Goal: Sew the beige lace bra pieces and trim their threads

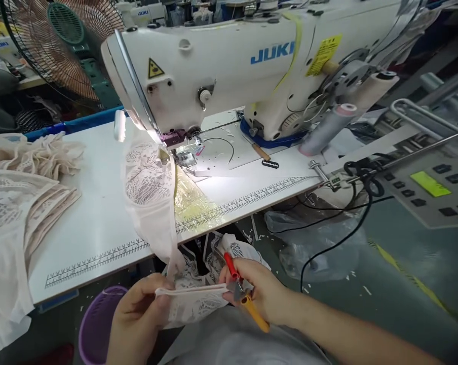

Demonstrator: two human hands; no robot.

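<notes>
A pale pink lace bra [149,175] lies under the sewing machine's needle area, and its band hangs over the table's front edge towards my lap. My left hand [140,314] is closed, pinching the bra's edge between thumb and fingers. Between my hands the band's edge runs taut, with lace below it. My right hand [265,291] grips small snips [236,289] with red and orange handles, and its fingertips also meet the other end of that edge. Whether the blades touch the fabric, I cannot tell. More lace pieces [247,251] lie bunched behind my hands.
A white sewing machine [221,66] stands over the white table [100,213]. Stacked bra pieces [8,203] lie at the left. A wooden-handled tool [260,150] and a razor blade [270,164] lie on the machine bed. Below are a purple basket [96,324] and a hanging black cable [305,268].
</notes>
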